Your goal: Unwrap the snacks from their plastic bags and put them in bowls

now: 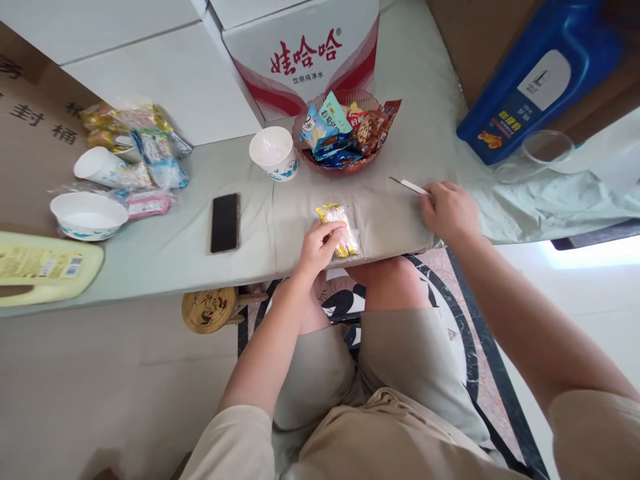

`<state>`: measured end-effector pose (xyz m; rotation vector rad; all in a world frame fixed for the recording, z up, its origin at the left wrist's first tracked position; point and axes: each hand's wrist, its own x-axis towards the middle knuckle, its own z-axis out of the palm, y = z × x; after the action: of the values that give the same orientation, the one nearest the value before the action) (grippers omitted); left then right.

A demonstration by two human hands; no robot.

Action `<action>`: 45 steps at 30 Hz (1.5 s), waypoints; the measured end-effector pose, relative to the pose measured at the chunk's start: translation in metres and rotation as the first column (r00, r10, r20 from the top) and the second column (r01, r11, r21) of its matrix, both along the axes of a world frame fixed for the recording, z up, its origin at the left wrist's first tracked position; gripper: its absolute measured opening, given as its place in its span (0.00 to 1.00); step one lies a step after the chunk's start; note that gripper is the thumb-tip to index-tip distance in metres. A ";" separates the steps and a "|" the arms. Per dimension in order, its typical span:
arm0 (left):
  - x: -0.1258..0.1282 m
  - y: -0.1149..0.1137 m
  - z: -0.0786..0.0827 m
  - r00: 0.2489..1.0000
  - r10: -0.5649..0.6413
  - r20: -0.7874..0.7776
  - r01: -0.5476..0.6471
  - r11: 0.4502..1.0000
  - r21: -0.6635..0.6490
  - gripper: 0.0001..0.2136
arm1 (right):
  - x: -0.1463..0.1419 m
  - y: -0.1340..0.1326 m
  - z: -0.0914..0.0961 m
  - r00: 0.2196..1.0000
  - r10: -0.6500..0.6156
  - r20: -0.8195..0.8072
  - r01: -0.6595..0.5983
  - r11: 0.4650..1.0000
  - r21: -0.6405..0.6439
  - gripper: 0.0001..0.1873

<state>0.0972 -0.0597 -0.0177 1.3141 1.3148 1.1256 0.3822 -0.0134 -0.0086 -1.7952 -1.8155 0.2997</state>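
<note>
My left hand point(320, 245) pinches the near edge of a small clear packet of yellow snacks point(338, 227) lying on the pale green tablecloth point(165, 233). My right hand point(449, 210) is curled around the handle of a thin white tool point(409, 185), its metal tip pointing left and resting on the cloth. Just beyond the packet stands a pink bowl point(345, 130) filled with wrapped snacks, and a white paper cup point(274, 153) sits to its left.
A black phone point(225, 222) lies left of the packet. Far left are a white bowl point(89, 215), a tipped paper cup point(97, 165), several snack bags point(145, 150) and a yellow bottle point(45, 267). A blue jug point(540, 80) and clear cup point(547, 148) sit right; a printed carton point(305, 53) behind.
</note>
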 end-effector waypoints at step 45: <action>-0.051 -0.008 -0.010 0.966 0.106 -0.235 -0.086 0.992 0.096 0.38 | -0.030 -0.031 -0.003 0.996 -0.008 0.087 -0.002 0.994 0.113 0.20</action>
<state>0.0462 -0.0676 -0.0274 1.4999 1.5350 1.1255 0.3519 -0.0448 -0.0116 -1.7568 -1.8510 0.1171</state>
